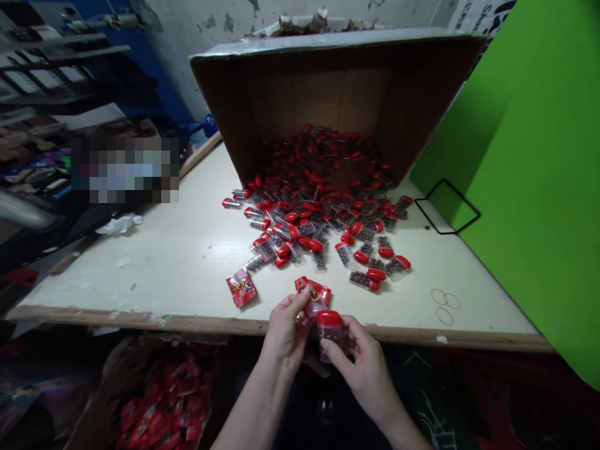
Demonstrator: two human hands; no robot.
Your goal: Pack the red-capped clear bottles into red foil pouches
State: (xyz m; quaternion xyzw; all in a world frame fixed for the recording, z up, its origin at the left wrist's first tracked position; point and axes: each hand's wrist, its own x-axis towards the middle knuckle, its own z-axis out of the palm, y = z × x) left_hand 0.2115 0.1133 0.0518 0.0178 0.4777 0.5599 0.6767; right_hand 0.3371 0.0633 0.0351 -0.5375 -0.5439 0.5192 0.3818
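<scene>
Near left, a brown cardboard carton (100, 400) brims with glossy red foil sachets (164, 400) below a cream-topped worktable (140, 317), and one loose red sachet (241, 287) lies on top. The left hand (285, 334) pinches another sachet (313, 297), the right hand (360, 369) grasps a clear plastic tube with a red cap (330, 334), and far off, plenty remains: a big heap of matching tubes (309, 219) spilling from a tipped brown cardboard box (337, 94).
</scene>
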